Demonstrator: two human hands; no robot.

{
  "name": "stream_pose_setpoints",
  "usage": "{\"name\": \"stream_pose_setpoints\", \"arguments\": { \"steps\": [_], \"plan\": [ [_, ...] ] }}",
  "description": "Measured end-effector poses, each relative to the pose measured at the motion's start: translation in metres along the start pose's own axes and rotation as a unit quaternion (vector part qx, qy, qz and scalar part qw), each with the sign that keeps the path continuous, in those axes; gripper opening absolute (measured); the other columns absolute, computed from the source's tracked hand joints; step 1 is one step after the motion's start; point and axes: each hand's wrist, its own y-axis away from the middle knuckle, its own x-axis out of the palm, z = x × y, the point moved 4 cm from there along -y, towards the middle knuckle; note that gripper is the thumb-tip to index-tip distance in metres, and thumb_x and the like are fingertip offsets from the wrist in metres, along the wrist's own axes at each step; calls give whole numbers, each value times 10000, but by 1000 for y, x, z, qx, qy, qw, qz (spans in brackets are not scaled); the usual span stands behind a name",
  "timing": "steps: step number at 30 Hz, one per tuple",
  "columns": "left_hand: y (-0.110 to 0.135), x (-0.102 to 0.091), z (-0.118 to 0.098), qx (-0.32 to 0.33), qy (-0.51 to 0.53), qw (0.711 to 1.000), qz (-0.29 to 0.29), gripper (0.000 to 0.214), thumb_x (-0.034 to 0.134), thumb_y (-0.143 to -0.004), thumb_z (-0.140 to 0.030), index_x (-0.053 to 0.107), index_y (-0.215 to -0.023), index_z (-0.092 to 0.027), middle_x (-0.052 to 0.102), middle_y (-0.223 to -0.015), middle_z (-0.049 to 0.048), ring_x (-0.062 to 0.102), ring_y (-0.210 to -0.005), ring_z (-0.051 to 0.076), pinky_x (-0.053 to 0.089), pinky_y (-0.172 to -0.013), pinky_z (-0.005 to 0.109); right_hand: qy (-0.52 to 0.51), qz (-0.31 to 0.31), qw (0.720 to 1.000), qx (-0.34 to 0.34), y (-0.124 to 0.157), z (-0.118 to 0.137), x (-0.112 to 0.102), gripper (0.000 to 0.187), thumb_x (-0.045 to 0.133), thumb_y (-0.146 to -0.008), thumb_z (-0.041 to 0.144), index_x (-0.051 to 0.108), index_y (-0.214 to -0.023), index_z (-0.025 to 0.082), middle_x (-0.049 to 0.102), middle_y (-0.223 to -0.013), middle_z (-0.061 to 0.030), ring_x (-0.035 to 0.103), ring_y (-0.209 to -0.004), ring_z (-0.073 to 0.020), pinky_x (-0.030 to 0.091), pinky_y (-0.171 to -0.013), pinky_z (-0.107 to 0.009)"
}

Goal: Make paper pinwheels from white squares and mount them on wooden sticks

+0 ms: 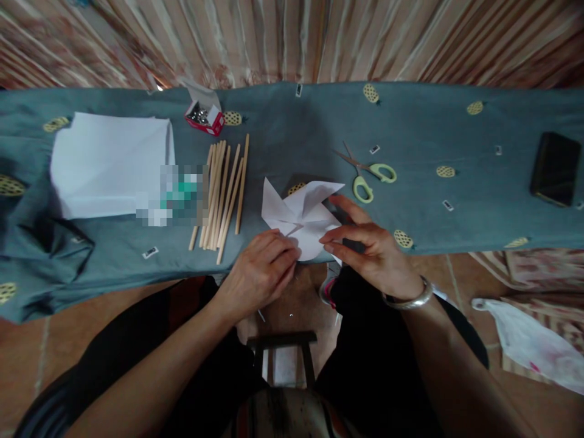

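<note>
A white paper pinwheel [310, 210], its blades folded toward the middle, lies at the near edge of the cloth-covered table. My left hand [264, 264] has its fingers closed on the pinwheel's lower left part. On the right side my right hand [365, 243] pinches a blade between thumb and fingers, with one finger raised near the upper blade. Parts of the paper are hidden behind the fingers. Just beyond my right hand lie scissors [365, 167] with light green handles, blades apart. Left of the pinwheel several thin wooden sticks [223, 194] lie side by side.
A stack of white paper [112, 161] is at the left, with a blurred green item [182, 194] by its corner. An opened red box [205, 118] of small metal pins stands behind the sticks. A dark phone-like object [555, 168] lies far right. Curtains [292, 42] hang behind the table.
</note>
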Motion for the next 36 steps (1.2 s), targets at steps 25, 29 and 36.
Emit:
{"name": "stream_pose_setpoints", "arguments": {
  "steps": [25,29,36],
  "plan": [
    [0,0,1,-19,21,999,-24,174,618,-876,-101,621,-1050,-85,679,-1006,107,641,-1020,224,583,-970,429,116,-90,987,-68,-21,3,35,93,620,-883,258,674,-809,244,405,-1544,31,294,-1474,-330,289,-1194,-559],
    [0,-1,0,-33,14,999,-16,245,604,-891,-121,593,-1131,-70,668,-1092,137,640,-1064,240,587,-965,433,122,-91,986,-69,-23,2,35,109,619,-888,271,672,-796,248,420,-1532,38,303,-1468,-315,287,-1202,-547],
    [0,-2,-1,-11,4,1000,3,283,578,-908,-111,590,-1190,-88,655,-1198,145,630,-1144,249,567,-998,447,116,-92,987,-69,-22,2,35,78,616,-891,292,671,-855,250,427,-1525,11,309,-1466,-333,302,-1182,-573]
  ]
}}
